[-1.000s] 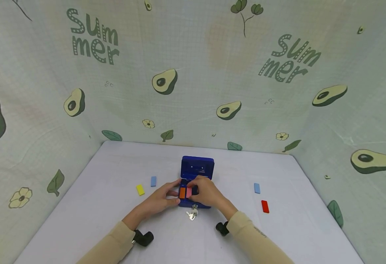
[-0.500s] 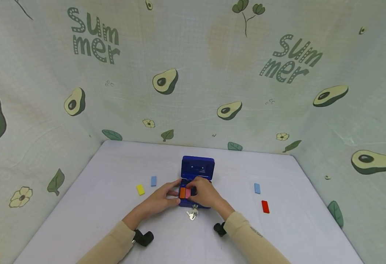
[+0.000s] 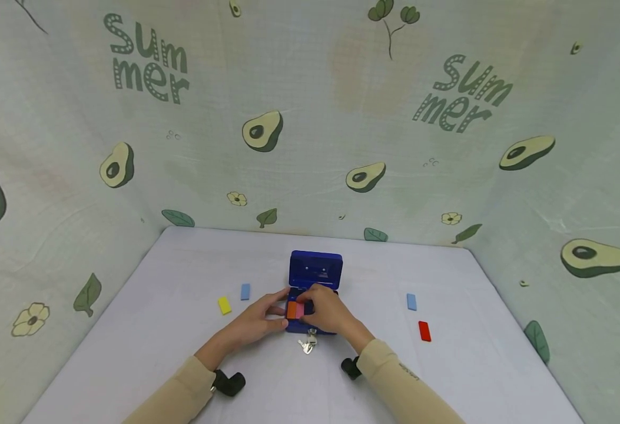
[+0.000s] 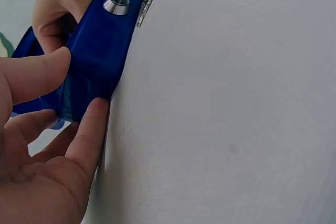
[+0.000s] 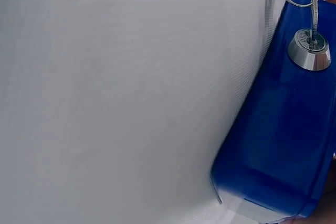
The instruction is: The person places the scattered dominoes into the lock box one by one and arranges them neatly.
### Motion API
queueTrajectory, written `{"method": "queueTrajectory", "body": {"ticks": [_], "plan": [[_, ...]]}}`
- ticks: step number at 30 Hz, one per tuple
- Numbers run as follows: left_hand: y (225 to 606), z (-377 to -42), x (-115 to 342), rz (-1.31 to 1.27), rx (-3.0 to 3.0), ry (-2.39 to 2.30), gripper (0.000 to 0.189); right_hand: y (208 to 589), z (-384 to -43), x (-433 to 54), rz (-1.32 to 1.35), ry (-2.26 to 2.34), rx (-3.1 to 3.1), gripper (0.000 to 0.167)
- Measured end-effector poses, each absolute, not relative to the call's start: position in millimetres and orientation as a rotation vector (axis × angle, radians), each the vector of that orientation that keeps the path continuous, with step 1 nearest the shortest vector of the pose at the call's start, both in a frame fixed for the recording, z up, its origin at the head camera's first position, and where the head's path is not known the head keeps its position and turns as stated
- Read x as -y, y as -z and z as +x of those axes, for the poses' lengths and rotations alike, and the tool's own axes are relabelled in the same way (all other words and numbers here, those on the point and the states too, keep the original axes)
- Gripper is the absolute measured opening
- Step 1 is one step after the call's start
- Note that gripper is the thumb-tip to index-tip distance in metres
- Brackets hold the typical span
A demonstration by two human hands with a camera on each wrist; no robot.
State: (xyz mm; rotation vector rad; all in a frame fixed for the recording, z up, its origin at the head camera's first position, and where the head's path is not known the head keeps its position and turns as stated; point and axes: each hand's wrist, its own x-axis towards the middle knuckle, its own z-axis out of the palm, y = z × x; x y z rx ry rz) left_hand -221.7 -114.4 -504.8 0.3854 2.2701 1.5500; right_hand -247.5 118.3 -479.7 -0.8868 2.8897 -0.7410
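A dark blue metal cash box (image 3: 314, 330) stands with its lid (image 3: 316, 271) raised at the back. Inside, at the left, lies an orange block (image 3: 291, 310), with a pink block (image 3: 300, 310) right beside it. My right hand (image 3: 328, 309) reaches into the box and pinches the pink block between thumb and fingers. My left hand (image 3: 259, 318) rests against the box's left side. In the left wrist view, its thumb (image 4: 44, 72) lies at the rim and its fairly straight fingers (image 4: 89, 135) touch the outer wall. The right hand covers the right part of the interior.
Keys (image 3: 305, 346) hang from the front lock (image 5: 310, 50). Left of the box lie a yellow block (image 3: 225, 305) and a blue block (image 3: 245, 291). To the right lie another blue block (image 3: 411, 301) and a red block (image 3: 424, 331). Patterned cloth walls (image 3: 310, 118) surround the white table (image 3: 193, 259).
My right hand has moved slightly left with the pink block, narrowing the gap to the orange block. The left hand has stayed against the box.
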Motion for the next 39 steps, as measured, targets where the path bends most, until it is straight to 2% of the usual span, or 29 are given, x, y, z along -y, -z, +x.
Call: {"method": "queueTrajectory", "body": {"ticks": [7,21,32,39], "plan": [[503.6,-220.6,113.8,0.379,-2.275,-1.552,0.077,476.2,-244.9,-124.6,-0.879,0.802,-2.886,0.037],[504.4,-220.2,113.3,0.348,-2.294,-1.543,0.077,437.7,-233.0,-158.6,-0.84,0.877,-2.873,0.047],[504.2,-220.0,110.7,0.344,-2.32,-1.527,0.077,420.3,-224.8,-209.6,-0.829,0.843,-2.979,0.051],[505.8,-220.0,110.7,0.338,-2.325,-1.523,0.078,422.5,-227.9,-252.8,-0.714,0.833,-3.013,0.051]]}}
